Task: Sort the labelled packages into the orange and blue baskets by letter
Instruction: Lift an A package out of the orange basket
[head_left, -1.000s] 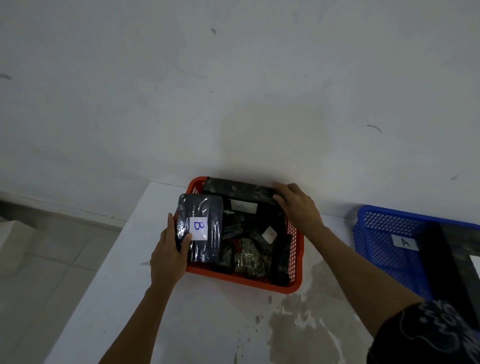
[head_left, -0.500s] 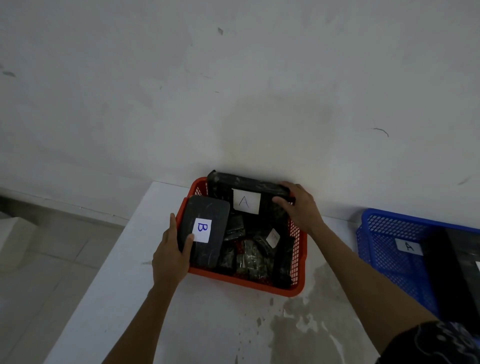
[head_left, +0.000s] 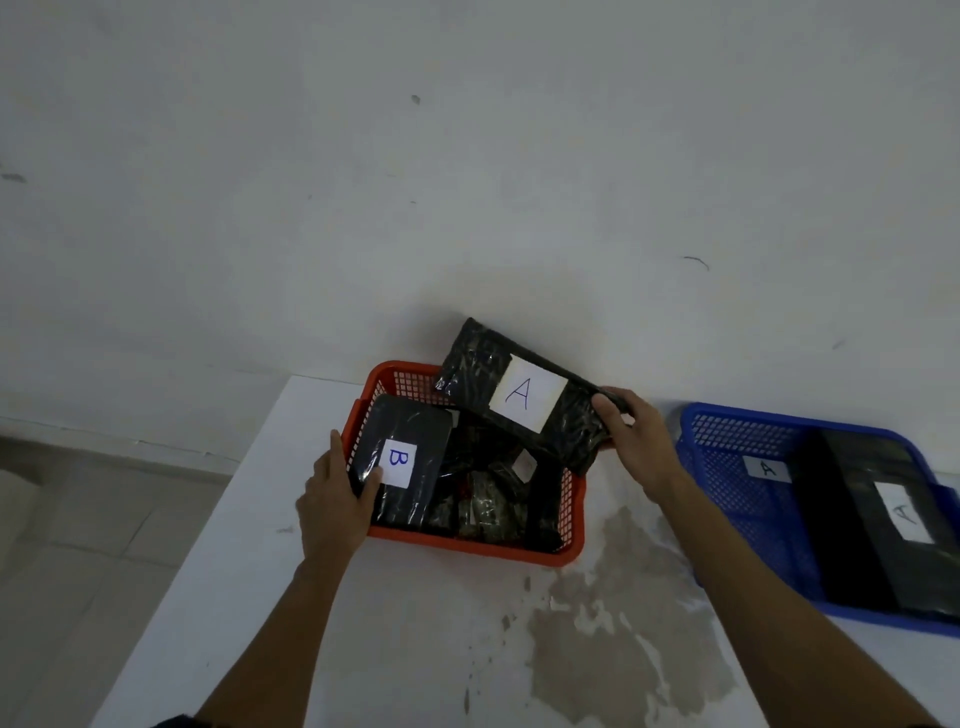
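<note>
Two baskets are seen on the white table (head_left: 395, 639) — an orange basket (head_left: 470, 543) at the far edge by the wall, and a blue basket (head_left: 737, 499) well apart to its right, cut off by the frame edge. Two hands are in view, one at each side of the orange basket. Two labelled packages are held; several more dark wrapped packages lie packed in the orange basket, their number not to be counted, with one small white label showing among them. In the blue basket one large dark package (head_left: 893, 525) is seen, bearing a white label marked A, and a tag marked A is fixed to the basket's inner wall.

The B package (head_left: 402, 462) is gripped by the left hand (head_left: 332, 506) at its left edge: the thumb is pressed onto the top face just beside the white label, the fingers are wrapped under and hidden. This package lies tilted over the orange basket's left part, its left edge near the rim.

The A package (head_left: 519, 395) is clamped at its right end by the right hand (head_left: 636, 447), thumb on the near face and fingers curled over the far side. It is lifted clear above the orange basket's far right corner — slanted, label facing the camera, its left end against the wall background
</note>
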